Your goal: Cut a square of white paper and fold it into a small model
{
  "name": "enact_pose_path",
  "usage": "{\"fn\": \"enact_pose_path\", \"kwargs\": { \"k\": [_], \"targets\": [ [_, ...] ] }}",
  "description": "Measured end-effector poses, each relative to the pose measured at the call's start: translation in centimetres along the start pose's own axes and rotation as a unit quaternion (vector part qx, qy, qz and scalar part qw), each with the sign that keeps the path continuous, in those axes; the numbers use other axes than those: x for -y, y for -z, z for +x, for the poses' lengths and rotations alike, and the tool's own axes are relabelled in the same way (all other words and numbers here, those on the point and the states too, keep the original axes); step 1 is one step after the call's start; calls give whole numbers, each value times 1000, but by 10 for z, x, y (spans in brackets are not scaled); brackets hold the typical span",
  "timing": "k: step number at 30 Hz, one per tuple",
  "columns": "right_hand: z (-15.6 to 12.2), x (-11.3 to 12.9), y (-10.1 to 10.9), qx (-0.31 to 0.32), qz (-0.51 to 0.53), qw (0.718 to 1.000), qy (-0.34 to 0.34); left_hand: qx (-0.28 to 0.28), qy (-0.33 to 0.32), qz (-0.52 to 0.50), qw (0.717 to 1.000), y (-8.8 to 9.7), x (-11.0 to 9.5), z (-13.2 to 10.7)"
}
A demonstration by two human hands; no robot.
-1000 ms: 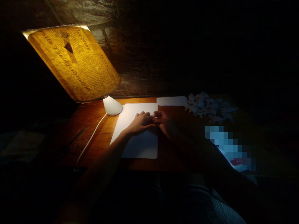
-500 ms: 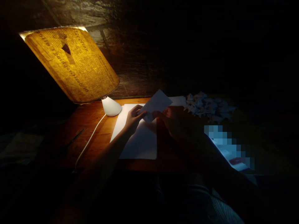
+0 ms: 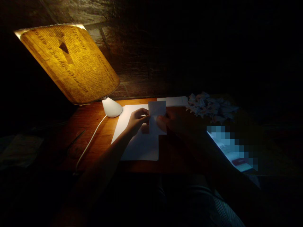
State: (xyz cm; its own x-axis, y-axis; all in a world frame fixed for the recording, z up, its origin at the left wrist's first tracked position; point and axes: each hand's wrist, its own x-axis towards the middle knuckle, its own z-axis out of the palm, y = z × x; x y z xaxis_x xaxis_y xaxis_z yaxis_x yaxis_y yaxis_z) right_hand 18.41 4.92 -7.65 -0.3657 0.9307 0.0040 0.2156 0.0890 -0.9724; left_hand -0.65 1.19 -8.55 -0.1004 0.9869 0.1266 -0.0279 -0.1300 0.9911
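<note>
Between my two hands is a small rectangular piece of white paper (image 3: 157, 108), held upright above larger white sheets (image 3: 142, 148) on the wooden table. My left hand (image 3: 137, 119) pinches the paper's left edge between thumb and fingertips. On the other side, my right hand (image 3: 169, 119) grips the right edge, its thumb lying on the front face. Most of my right hand's fingers are in deep shadow or behind the paper.
A lit lamp with a printed shade (image 3: 71, 63) and white base (image 3: 112, 107) stands at left, its white cord (image 3: 92, 138) crossing the wooden table (image 3: 94, 132). Several folded paper pieces (image 3: 210, 107) are heaped back right, beside more white paper (image 3: 174, 101). A glowing phone (image 3: 233, 154) lies right.
The small paper has turned from a slanted, diamond-like position to standing straight up and down. My hands stay on it, in nearly the same place. The view has shifted slightly.
</note>
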Motion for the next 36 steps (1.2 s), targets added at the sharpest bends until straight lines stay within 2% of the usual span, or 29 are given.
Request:
{"fn": "enact_pose_path", "kwargs": {
  "k": [4, 8, 14, 17, 22, 25, 27, 29, 32, 36],
  "targets": [
    [7, -7, 1, -35, 49, 998, 35, -19, -13, 5, 1000, -1, -2, -1],
    [9, -10, 4, -65, 50, 995, 63, 1, -12, -10, 1000, -1, 0, -1],
    [8, -7, 7, -37, 96, 992, 79, -34, -23, 10, 999, 1, 2, 2],
    [7, -7, 8, -42, 110, 989, 84, -32, -39, -1, 999, 2, 3, 3],
    [7, -10, 8, -45, 125, 989, 67, 8, -87, -28, 996, 1, 3, 3],
    [8, -11, 6, -60, 133, 988, 45, 9, -123, -27, 992, 2, 4, 4],
    [8, -10, 6, -51, 160, 985, 29, 6, -143, -23, 989, 4, 6, 5],
    [6, -8, 6, -16, 180, 983, 7, 8, -154, -14, 988, 5, 7, 4],
    [3, -6, 5, 22, 156, 987, -10, 18, -152, 12, 988, 5, 7, 2],
    [1, -7, 3, -21, 124, 992, -9, 24, -121, -4, 992, -1, 5, -1]
  ]
}}
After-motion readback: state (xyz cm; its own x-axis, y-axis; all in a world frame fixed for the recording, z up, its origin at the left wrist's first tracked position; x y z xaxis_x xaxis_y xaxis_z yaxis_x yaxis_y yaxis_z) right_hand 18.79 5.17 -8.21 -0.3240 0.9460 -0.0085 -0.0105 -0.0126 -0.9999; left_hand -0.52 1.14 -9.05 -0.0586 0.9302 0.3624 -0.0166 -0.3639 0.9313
